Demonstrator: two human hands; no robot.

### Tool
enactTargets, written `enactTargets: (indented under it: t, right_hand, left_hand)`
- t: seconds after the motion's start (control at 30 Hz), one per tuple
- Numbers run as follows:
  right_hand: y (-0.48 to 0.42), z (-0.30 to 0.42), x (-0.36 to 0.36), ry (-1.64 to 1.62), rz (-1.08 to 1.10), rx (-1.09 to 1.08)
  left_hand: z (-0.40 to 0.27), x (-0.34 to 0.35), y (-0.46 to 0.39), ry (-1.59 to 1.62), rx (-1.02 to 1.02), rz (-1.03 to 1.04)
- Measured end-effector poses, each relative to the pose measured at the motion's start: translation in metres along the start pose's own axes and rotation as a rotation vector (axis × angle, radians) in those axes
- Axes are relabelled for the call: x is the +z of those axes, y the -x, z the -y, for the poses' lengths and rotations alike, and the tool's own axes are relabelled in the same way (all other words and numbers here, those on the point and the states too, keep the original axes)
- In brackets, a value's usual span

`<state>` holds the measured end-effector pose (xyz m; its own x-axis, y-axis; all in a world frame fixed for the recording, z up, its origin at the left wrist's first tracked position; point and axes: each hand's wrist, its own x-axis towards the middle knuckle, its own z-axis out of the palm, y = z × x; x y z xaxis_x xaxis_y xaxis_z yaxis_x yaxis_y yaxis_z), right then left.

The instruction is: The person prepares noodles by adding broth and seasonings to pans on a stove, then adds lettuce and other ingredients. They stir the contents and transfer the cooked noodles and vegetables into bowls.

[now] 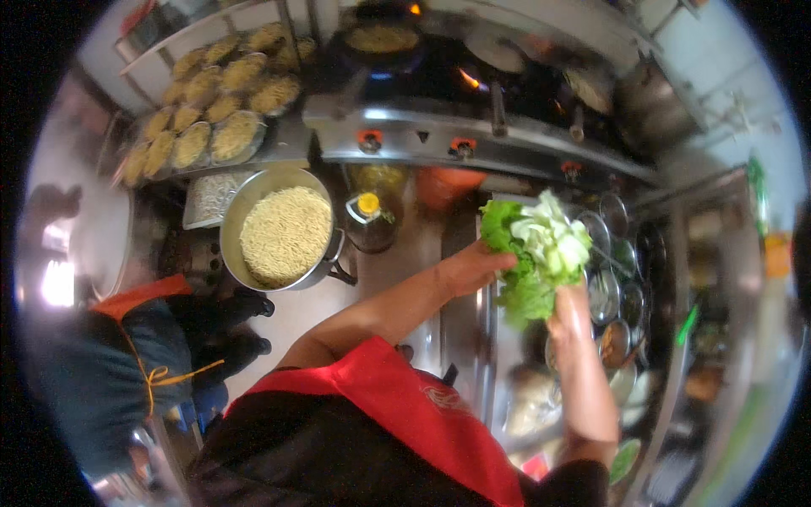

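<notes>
Both hands carry a bunch of leaf lettuce (531, 295), with frilly green outer leaves and pale inner pieces on top. My left hand (478, 266) grips the leaves from the left, thumb on top. My right hand (568, 307) supports the bunch from its near right side; its fingers are mostly hidden by the leaves. The lettuce is above a steel counter, just left of several round ingredient containers (603, 296). One of these, a container with reddish-brown food (614, 342), is close to my right forearm.
A large metal pot (231, 244) of noodles (286, 236) stands left, beside a yellow-capped bottle (369, 222). Gas burners with visible flames (469, 78) and pans line the far side. Heaped bowls (236, 136) crowd the far left counter. Another person (120, 374) stands at left.
</notes>
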<state>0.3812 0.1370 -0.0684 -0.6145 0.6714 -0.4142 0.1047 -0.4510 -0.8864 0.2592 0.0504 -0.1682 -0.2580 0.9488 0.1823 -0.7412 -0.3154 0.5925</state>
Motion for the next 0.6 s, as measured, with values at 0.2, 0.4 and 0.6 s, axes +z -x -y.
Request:
enactTargets:
  t: [0.2,0.4,0.6]
  right_hand:
    - [-0.074,0.052,0.107,0.272,0.358,-0.167]
    - [-0.181,0.102,0.254,0.562,0.562,-0.506]
    - [-0.275,0.151,0.378,0.912,0.663,-0.973]
  left_hand:
    - [-0.133,0.018,-0.032,-0.744,0.456,-0.281]
    - [-0.272,-0.044,-0.088,-0.747,0.735,-0.655]
    - [-0.398,-0.109,-0.138,-0.461,0.705,-0.960]
